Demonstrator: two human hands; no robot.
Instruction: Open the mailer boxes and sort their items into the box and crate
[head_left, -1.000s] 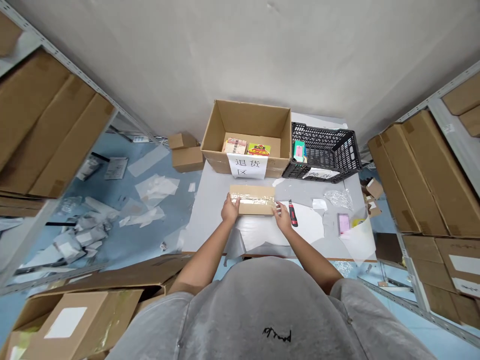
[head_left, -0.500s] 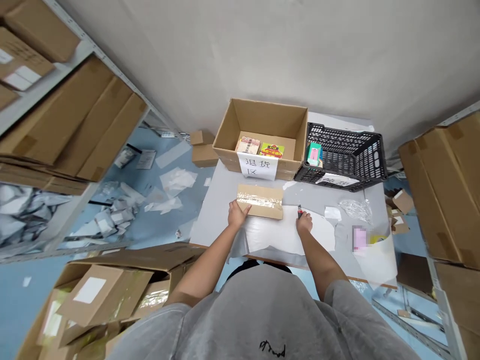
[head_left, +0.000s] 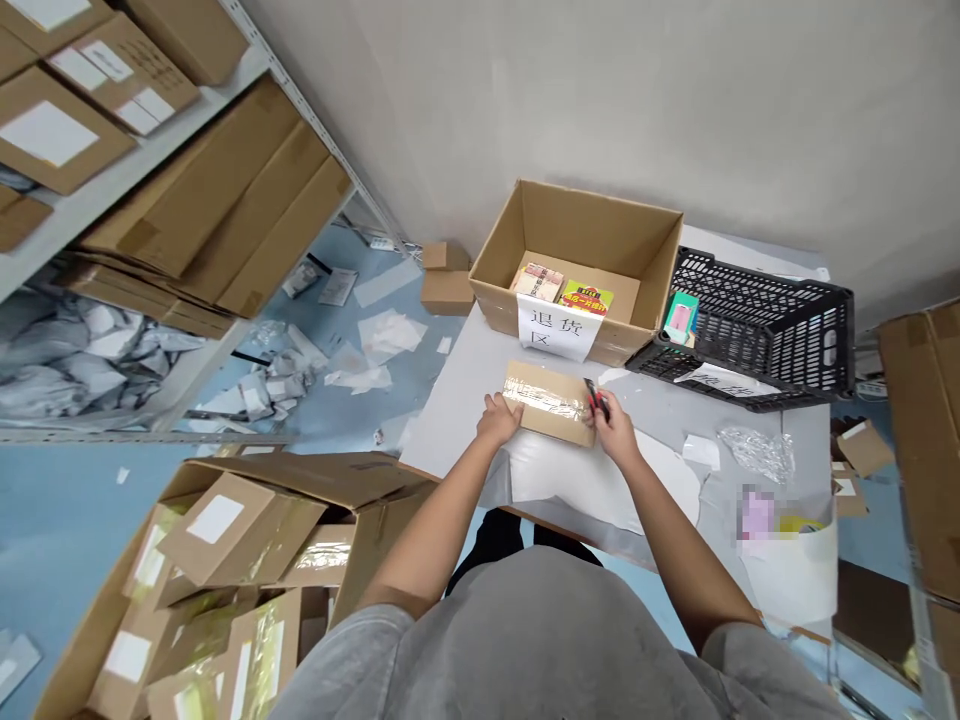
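A small taped cardboard box [head_left: 551,425] lies on the table, with a strip of clear shiny tape along its top. My left hand [head_left: 499,418] grips its left end, fingers at the far side and thumb at the near edge. In my right hand [head_left: 615,428] is a red and black utility knife [head_left: 596,398], held at the box's right end near the tape. Whether the blade touches the tape I cannot tell. Under and in front of the box spreads a white plastic sheet [head_left: 577,480].
Behind the small box stands an open carton [head_left: 499,310] with several small packages inside. To its right is a black plastic crate [head_left: 810,345] holding a green box. Bubble wrap [head_left: 757,452] lies on the right. A large carton [head_left: 382,510] of parcels stands left, below shelving [head_left: 172,140].
My right hand has brought the utility knife from the white sheet to the right end of the small box. My left hand still holds the box. The view has swung left.
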